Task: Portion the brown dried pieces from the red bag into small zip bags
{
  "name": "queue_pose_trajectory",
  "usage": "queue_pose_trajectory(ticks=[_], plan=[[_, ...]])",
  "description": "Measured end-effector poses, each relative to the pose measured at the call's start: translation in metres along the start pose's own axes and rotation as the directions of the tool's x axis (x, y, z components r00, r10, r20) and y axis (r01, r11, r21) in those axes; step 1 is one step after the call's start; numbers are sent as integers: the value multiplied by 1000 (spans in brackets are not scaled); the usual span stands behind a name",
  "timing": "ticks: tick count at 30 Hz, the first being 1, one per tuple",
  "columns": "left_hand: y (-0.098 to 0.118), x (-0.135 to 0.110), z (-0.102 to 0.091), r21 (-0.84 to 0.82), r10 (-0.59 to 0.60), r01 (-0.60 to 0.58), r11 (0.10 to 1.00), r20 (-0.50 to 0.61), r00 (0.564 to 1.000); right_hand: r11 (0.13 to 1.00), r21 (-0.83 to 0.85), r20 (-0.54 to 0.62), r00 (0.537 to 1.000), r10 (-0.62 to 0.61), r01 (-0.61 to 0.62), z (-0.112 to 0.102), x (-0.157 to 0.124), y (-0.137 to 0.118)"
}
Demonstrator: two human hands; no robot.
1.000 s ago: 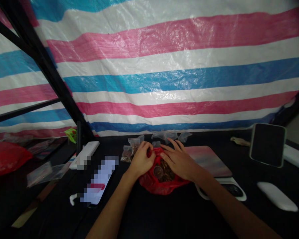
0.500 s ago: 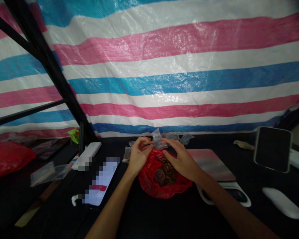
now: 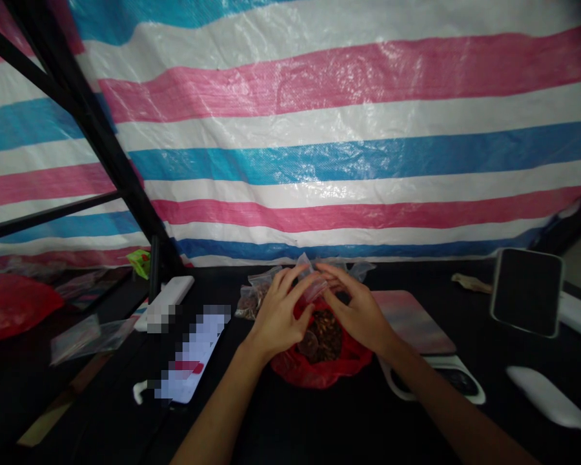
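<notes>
A small clear zip bag (image 3: pixel 314 289) stands between my two hands, above the far rim of an open red plastic bag (image 3: pixel 314 378). My left hand (image 3: pixel 281 313) has its fingers stretched against the zip bag's left side, with the thumb lowered apart from them. From the right, my right hand (image 3: pixel 361 313) pinches the zip bag between thumb and fingers; the fingertips are partly hidden. Inside the red bag lies a heap of small brown pieces (image 3: pixel 330 336). A small clear round cup (image 3: pixel 308 345) rests on that heap, below my left thumb.
Several filled small bags (image 3: pixel 248 302) lie behind my left hand. A phone (image 3: pixel 193 361) and a white box (image 3: pixel 167 300) are to the left. To the right are a pinkish flat pad (image 3: pixel 411 320), a white phone-like object (image 3: pixel 465 378), a mouse (image 3: pixel 547 395) and a dark-screened device (image 3: pixel 527 292).
My left hand has turned and shifted right, its thumb parting from the fingers. The clear zip bag has come lower and nearer, with my right hand closing on it.
</notes>
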State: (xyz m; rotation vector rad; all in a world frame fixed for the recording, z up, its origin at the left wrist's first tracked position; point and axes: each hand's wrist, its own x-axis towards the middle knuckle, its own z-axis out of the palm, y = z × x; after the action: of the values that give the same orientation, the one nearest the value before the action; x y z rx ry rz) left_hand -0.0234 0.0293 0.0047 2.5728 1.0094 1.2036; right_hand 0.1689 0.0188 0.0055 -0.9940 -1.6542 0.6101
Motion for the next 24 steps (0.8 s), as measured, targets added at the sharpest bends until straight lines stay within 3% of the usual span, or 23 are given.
queue_pose_trajectory(ticks=[4,10,16,18,20,22,24], plan=[[-3,0,2,9,0,-1,1000,34,999,998,63,16,999,28,-29,0,-2,-5],[-4,-1,3,47,12,-14,999,45,999,998,-59,38,999,13,-11,-3,-2,-6],[-8,1,6,15,-139,143,990,-171,975,945,-298,39,991,-127,133,-6,-4,-10],[-12,1,9,-25,-210,210,977,-257,943,916,-354,172,976,-137,190,-9,-6,-17],[-16,0,13,-81,-292,281,956,-308,906,902,-369,361,929,-84,225,-10,-11,-25],[-20,-1,18,-149,-380,350,925,-315,869,907,-348,505,863,-33,238,-7,-16,-31],[-22,-2,22,-217,-455,405,888,-295,840,920,-315,570,822,-12,232,-2,-21,-33]])
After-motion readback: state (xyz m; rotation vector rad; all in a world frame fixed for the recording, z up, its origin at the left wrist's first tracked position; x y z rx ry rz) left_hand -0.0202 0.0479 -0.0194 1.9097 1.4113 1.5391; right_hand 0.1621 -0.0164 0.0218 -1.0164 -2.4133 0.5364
